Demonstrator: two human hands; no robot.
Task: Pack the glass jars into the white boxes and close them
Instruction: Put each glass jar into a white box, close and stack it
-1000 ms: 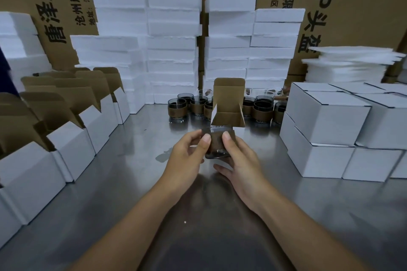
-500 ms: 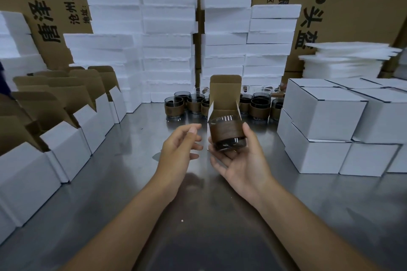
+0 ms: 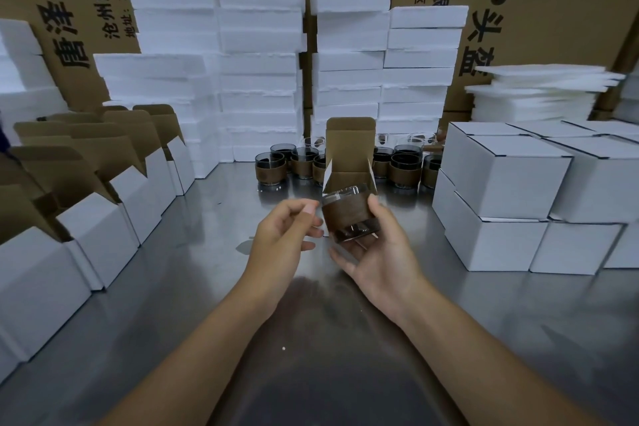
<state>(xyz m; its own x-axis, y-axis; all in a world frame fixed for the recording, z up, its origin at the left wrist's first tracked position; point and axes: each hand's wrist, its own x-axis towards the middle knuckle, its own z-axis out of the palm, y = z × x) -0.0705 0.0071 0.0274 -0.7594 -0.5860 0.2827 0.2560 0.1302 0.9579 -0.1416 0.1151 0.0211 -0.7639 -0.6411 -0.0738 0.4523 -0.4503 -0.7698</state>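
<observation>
Single view only: your head camera, wide-angle, facing forward and down. Close on your hands at frame centre, table [image 3: 145, 315] filling lower frame, stacked cartons [image 3: 553, 10] closing off background. No second view, nothing shared.

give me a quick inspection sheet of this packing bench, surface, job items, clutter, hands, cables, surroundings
surface: steel table, shiny, a few small specks.
job's things: one glass jar with a brown band, held above the table; open box behind it, lid up; loose jars grouped at the back; open boxes in a row on the left; closed boxes stacked on the right.
clutter: nothing seen.
grippers: right hand cradles the jar; left hand empty, fingertips beside the jar.
cables: nothing seen.
surroundings: white foam blocks stacked behind; brown cartons with printed text.
</observation>
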